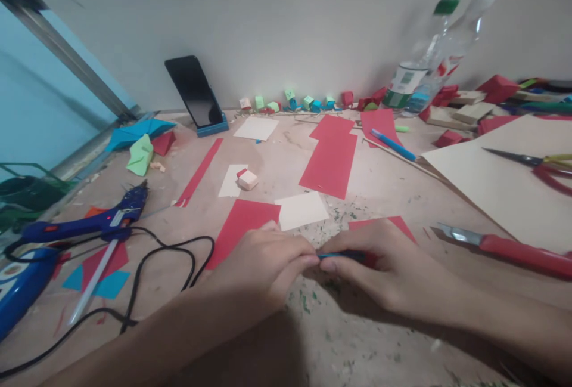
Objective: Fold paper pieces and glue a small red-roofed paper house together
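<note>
**Both hands pinch a small dark piece near the bench's front edge**

The left hand (263,262) and the right hand (384,268) meet fingertip to fingertip low in the middle of the bench (286,154). Their fingers are closed together on a small dark-blue piece (344,254), of which only a thin strip shows between the thumbs and forefingers. Its shape cannot be told.

Just behind the hands lie a red sheet (241,223) on the left, a cream square (301,210) in the middle and a red corner (393,223) under the right knuckles. Green scraps (344,215) speckle the wood around them.

To the right, near the right wrist, a red-handled knife (504,248) lies with its blade pointing left. Beyond it a large cream board (504,184) carries scissors (536,163) at the right edge.

To the left, a blue glue gun (89,223) with a black cord (165,256) sits near the left edge.

Further back are a long red strip (333,157), a small cream cube (247,179) and a blue pen (393,144). Along the back edge, against the wall, stand a phone (194,92), a row of tiny paper cubes (295,102) and a bottle (415,71).
</note>
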The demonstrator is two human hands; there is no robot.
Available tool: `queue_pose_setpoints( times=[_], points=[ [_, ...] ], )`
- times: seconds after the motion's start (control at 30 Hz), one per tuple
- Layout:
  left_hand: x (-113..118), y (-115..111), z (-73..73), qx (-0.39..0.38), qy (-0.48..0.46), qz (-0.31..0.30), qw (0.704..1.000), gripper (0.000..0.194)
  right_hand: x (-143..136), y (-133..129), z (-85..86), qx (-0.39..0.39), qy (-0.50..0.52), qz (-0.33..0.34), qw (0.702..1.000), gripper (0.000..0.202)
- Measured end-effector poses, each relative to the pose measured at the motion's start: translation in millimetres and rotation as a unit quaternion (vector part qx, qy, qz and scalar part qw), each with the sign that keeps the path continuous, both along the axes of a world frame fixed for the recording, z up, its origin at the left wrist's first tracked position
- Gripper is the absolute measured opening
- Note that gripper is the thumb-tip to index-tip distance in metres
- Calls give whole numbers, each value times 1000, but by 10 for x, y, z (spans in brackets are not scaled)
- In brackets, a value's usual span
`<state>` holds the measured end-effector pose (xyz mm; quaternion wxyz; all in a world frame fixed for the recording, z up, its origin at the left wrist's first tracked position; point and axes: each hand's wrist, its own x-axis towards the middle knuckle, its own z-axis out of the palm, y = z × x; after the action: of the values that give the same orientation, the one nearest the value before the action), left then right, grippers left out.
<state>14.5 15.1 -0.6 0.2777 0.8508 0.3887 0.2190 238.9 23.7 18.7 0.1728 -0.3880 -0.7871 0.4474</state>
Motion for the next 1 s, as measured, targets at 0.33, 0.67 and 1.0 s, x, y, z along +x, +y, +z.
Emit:
queue_pose_setpoints(
  times=[0.33, 0.67, 1.0],
  points=[
    [23, -19, 18, -36, 4, 6, 999, 30, 23, -6, 7, 11, 17, -1, 1000, 39],
    [14, -39, 11, -21, 5, 8, 1000, 29, 14, -26, 2, -24, 35, 0, 999, 35],
    [5, -58, 27, 2, 7, -14, 1000, 28, 13, 7, 3, -32, 39, 4, 999, 26]
  ],
)
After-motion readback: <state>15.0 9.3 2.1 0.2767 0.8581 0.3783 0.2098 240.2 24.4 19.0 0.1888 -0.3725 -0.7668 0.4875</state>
